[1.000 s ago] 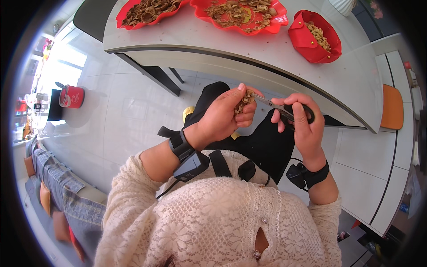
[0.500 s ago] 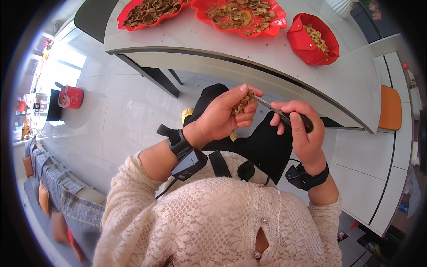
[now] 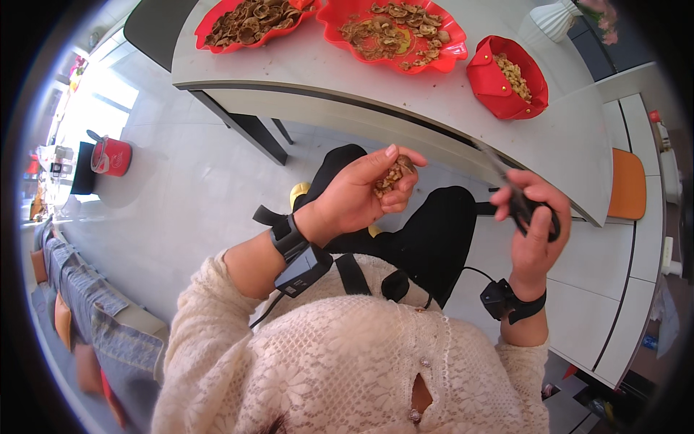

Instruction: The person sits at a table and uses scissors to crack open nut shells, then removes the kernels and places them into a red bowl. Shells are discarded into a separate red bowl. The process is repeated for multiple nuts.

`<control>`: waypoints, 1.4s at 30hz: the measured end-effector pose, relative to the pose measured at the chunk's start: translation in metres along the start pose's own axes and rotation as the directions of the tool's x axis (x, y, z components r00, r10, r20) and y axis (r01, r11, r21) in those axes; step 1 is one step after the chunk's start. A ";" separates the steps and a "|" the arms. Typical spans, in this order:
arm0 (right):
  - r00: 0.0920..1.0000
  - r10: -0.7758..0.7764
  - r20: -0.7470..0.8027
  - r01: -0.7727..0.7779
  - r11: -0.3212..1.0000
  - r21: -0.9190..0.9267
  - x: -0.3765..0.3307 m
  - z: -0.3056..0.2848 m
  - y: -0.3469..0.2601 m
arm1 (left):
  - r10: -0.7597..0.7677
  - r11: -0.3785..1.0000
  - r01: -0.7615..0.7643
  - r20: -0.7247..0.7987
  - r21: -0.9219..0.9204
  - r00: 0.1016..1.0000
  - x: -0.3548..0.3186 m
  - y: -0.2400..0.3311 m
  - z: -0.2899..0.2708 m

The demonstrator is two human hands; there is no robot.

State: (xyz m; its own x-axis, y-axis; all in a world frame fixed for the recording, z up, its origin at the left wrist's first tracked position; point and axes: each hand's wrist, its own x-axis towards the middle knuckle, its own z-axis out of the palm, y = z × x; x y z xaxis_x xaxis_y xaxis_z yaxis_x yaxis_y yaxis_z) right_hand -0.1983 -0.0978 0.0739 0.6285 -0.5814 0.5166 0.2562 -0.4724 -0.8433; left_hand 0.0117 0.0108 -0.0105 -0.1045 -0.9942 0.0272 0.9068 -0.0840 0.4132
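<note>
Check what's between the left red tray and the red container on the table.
Head view: the middle red tray, holding brown shell pieces, sits between the left red tray and red container.

Bench (image 3: 325,69): pale top, dark edge. On it, left to right: wavy red tray (image 3: 208,23), second red tray (image 3: 455,49), red basket (image 3: 490,81); white vase (image 3: 553,22) behind.

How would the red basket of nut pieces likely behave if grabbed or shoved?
The red basket would probably flex when squeezed, since it looks made of folded sheet. Pushed, it would likely slide rather than tip, given its low, wide shape. Tilted far, it might spill the nut pieces, which lie loose in its open top.
</note>
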 end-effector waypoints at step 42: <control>0.967 0.146 0.206 -0.030 0.876 -0.481 0.017 -0.001 0.011 | -0.049 0.893 0.050 0.014 -0.446 0.999 0.006 -0.004 0.026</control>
State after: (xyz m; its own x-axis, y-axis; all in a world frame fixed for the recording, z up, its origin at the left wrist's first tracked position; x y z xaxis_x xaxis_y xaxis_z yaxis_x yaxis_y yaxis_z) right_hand -0.1854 -0.1134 0.0737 0.7971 -0.4951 0.3458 -0.1474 -0.7148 -0.6836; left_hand -0.0031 0.0068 0.0118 -0.1549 -0.9877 0.0198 0.9872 -0.1555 -0.0359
